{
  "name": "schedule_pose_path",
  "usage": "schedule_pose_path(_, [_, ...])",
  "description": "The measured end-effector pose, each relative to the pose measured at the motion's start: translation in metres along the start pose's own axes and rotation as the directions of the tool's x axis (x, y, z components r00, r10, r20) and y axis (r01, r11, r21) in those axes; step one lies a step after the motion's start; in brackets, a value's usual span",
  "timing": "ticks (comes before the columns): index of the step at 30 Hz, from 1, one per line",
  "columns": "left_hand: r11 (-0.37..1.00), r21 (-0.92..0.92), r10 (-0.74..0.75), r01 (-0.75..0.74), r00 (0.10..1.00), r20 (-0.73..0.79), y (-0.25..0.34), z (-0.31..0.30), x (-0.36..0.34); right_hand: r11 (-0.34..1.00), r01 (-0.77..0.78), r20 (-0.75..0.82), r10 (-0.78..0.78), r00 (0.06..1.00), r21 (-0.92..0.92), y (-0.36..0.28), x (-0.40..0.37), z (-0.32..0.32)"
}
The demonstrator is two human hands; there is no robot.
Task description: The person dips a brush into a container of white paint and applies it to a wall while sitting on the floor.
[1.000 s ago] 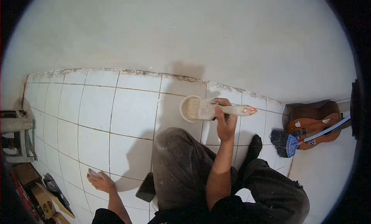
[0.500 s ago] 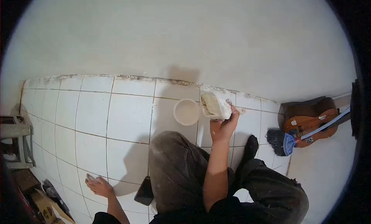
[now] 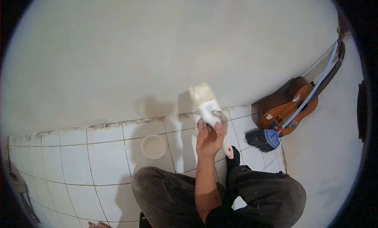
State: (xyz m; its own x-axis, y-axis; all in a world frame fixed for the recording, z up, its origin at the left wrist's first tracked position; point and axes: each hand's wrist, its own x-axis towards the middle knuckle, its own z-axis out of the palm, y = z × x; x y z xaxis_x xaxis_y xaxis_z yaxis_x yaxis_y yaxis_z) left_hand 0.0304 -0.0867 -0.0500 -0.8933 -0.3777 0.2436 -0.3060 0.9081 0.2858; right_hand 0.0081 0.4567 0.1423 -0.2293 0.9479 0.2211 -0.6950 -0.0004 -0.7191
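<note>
My right hand (image 3: 210,140) is closed around a wide paintbrush (image 3: 208,106). Pale, paint-stained bristles point up and overlap the lower part of the wall (image 3: 118,62), while the handle's end shows below the palm. To the left of this hand, a round white tub (image 3: 153,147) stands on the tiled floor, close to the wall. At the bottom edge, only the fingers of my left hand (image 3: 99,225) show, stretched out over the tiles; the rest is cut off.
A brown guitar (image 3: 289,106) with stickers leans in the right corner. A broom with black bristles and a blue head (image 3: 271,139) lies against it. My bent legs (image 3: 169,196) take up the lower middle. Dark grime runs along the wall's base.
The view has tilted up and right. My right hand has raised the paintbrush and turned its bristles upward toward the wall. My left hand has mostly slipped out of view.
</note>
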Motion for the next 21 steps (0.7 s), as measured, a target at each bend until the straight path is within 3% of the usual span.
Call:
schedule_pose_path(1, [1.000, -0.005, 0.006, -0.006, 1.000, -0.001, -0.002, -0.002, -0.001, 1.000, 0.008, -0.002, -0.008, 1.000, 0.002, -0.005, 0.009, 0.008])
schedule_pose_path(3, [1.000, -0.012, 0.011, -0.011, 1.000, -0.005, -0.008, 0.003, -0.002, 0.970, 0.223, -0.014, -0.225, 0.974, -0.103, -0.011, 0.029, 0.020])
schedule_pose_path(7, [1.000, -0.010, 0.013, -0.014, 1.000, -0.020, -0.001, 0.000, -0.003, 0.910, 0.405, 0.158, -0.389, 0.908, -0.089, -0.022, 0.059, 0.044])
schedule_pose_path(11, [1.000, 0.001, 0.021, -0.021, 1.000, -0.022, -0.012, 0.005, -0.005, 0.902, 0.413, 0.163, -0.392, 0.905, -0.127, -0.020, 0.069, 0.055])
schedule_pose_path(13, [1.000, 0.002, 0.025, -0.025, 1.000, -0.019, -0.015, 0.008, -0.005, 0.913, 0.308, 0.192, -0.263, 0.946, -0.267, -0.013, 0.069, 0.053])
schedule_pose_path(14, [1.000, 0.001, 0.026, -0.026, 0.999, -0.020, -0.014, 0.008, -0.004, 0.938, 0.245, 0.144, -0.215, 0.966, -0.244, -0.005, 0.069, 0.048])
schedule_pose_path(17, [1.000, 0.002, 0.029, -0.029, 0.999, -0.023, -0.009, 0.005, -0.004, 0.908, 0.222, 0.168, -0.172, 0.971, -0.357, 0.008, 0.057, 0.028])
schedule_pose_path(21, [1.000, 0.013, 0.028, -0.028, 0.999, -0.036, -0.008, 0.007, -0.004, 0.909, 0.296, 0.107, -0.276, 0.955, -0.294, -0.002, 0.049, 0.025])
